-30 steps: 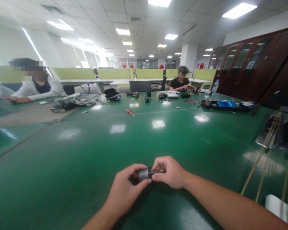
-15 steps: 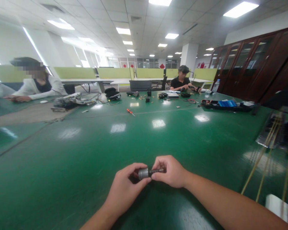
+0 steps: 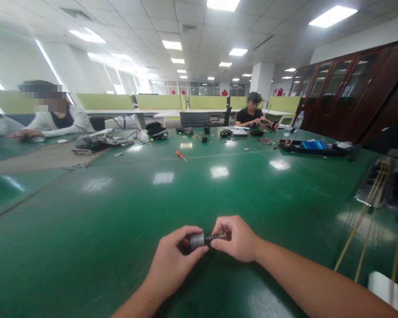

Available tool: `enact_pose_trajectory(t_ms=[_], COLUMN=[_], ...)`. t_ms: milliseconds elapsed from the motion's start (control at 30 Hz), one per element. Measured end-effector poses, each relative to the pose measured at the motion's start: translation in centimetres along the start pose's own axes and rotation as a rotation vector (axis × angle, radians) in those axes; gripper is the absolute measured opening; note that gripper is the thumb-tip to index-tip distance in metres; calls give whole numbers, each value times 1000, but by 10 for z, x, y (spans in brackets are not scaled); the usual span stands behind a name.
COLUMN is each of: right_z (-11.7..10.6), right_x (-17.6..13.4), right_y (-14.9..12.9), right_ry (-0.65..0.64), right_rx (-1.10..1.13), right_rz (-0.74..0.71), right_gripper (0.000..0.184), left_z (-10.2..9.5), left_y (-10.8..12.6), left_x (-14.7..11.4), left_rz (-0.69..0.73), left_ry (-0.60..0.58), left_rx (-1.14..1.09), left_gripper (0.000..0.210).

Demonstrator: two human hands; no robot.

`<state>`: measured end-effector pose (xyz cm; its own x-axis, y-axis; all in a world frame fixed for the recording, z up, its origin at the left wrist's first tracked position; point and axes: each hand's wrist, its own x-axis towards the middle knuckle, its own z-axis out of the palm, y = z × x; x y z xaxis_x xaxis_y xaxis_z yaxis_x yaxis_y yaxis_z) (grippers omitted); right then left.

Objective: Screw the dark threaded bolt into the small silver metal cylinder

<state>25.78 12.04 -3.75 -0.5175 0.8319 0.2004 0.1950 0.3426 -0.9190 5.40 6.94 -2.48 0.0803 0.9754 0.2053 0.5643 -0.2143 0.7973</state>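
A short grey metal cylinder (image 3: 197,240) with a thin, dark, ribbed shaft (image 3: 215,238) is held level above the green table; its exact kind I cannot make out. My left hand (image 3: 177,256) is closed round the cylinder end, thumb below and fingers above. My right hand (image 3: 237,238) pinches the shaft between thumb and fingers, a little to the right of the cylinder. The shaft's tip is partly hidden by the right hand.
An orange screwdriver (image 3: 181,156) lies ahead on the green table (image 3: 199,194). Beyond are electronic parts (image 3: 101,140) and a black tray (image 3: 313,148). Yellowish rods (image 3: 363,218) and a white object (image 3: 384,287) are at right. Two people (image 3: 252,112) sit across the table.
My right hand has shifted very slightly to the right, and a bit more of the shaft shows beside the cylinder. My left hand keeps its hold.
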Motion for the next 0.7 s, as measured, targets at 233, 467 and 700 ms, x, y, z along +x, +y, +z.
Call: enact_pose_trajectory(t_ms=[233,467,700], right_z=[0,0,0], right_x=[-1,0,0], right_y=[-1,-3,-1], right_ry=[16,19,17], right_rx=[-45,-36,-62], right_rz=[-16,-13,-21], right_gripper=[12,11,11], left_z=[0,0,-2], left_y=[0,-4,-5], left_x=[0,2,-1], left_rz=[6,3,14], left_ry=[0,8,15], left_rx=[9,15,32], left_gripper=[26,27,26])
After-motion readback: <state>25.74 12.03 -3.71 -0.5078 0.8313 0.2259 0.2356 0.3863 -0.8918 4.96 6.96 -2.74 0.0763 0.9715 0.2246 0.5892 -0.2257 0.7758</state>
